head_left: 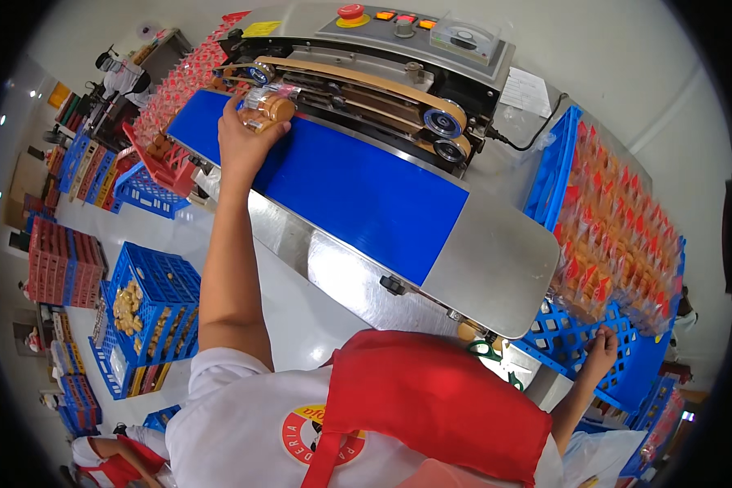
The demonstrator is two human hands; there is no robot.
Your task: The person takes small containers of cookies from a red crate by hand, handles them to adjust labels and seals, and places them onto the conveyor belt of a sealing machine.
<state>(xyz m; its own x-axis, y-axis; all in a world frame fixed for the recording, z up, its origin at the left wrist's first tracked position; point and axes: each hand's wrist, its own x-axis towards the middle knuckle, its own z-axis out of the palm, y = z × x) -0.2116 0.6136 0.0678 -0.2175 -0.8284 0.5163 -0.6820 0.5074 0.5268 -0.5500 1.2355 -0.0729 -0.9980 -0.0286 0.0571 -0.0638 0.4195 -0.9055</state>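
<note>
My left hand (247, 137) grips a transparent plastic bag of round biscuits (277, 108) at the far left part of the blue conveyor belt (366, 189). Just behind that bag are the bands and pulleys of a continuous band sealer (442, 122). My right hand (602, 351) is over the blue plastic crate (546, 332) on the right, its fingers bent close to the lowest bags. Whether it touches a bag or the crate is too small to tell. Rows of bagged biscuits with red labels (616, 226) fill most of that crate.
Green-handled scissors (494, 354) lie by the sealer's metal end plate (494, 262). A red emergency stop button (350, 12) tops the machine. Further left are a red crate (165, 168), stacked blue crates (152, 305) and a co-worker in a red apron (122, 460).
</note>
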